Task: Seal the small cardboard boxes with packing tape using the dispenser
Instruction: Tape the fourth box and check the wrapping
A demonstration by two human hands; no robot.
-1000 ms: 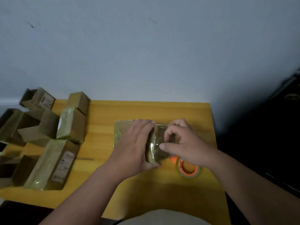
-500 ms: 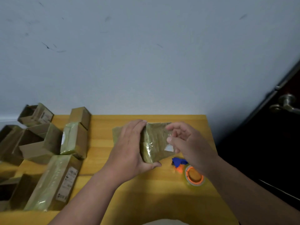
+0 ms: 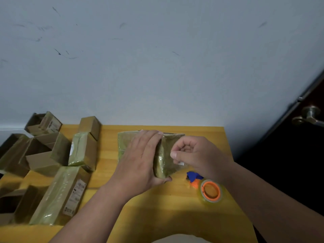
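Since the earlier frames the right hand has drawn its fingers in from the box face, and the tape dispenser has come out from beneath it. Now the right thumb and curled fingers seem to pinch a small pale tab — likely a tape end — at the face of the small cardboard box. The left hand grips that box, straight fingers flat over its top, thumb hooked under its near corner. It stands mid-table, just left of the dispenser. Judging by looks, it is light and stiff, its taped skin glossy and slippery; hold it by the edges and corners. More boxes crowd the left of the yellow wooden table — beyond, a scuffed pale wall and a dark door with a lever handle.
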